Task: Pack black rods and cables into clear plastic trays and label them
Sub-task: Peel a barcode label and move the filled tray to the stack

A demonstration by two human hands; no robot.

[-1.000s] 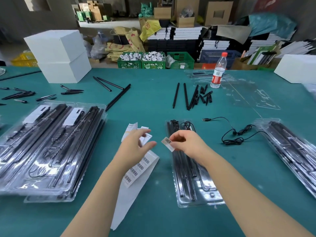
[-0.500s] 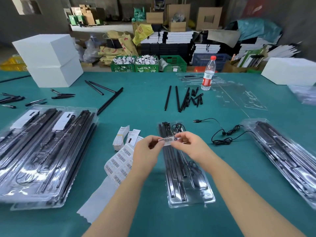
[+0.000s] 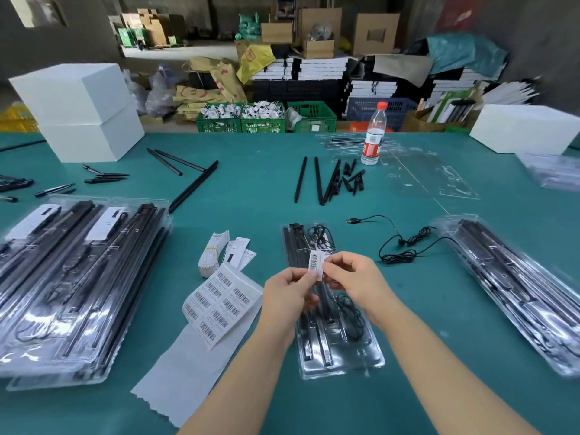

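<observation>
Head view: two bare hands pinch one small white barcode label [image 3: 314,262] above a clear plastic tray on a teal tabletop [image 3: 257,196].

Matte teal cloth-like tabletop in a cluttered storeroom of cardboard boxes, stacked flat packs and three green plastic crates [image 3: 263,120]. The left hand [image 3: 290,291] and right hand [image 3: 351,277] each close their grip on an edge of the label, directly over the glossy clear plastic tray [image 3: 342,356] holding thin black rods and a coiled black cable. Left of that tray lies a white sheet of barcode stickers [image 3: 219,299] and a banded stack of white tags [image 3: 213,255]; farther left, two filled clear trays [image 3: 72,277]. Right of it, a loose black USB cable [image 3: 398,243] and another filled tray [image 3: 514,284]. Beyond it, loose black rods [image 3: 317,180] and a red-capped plastic water bottle [image 3: 373,136]. Two stacked white boxes [image 3: 78,111] stand far left.
</observation>
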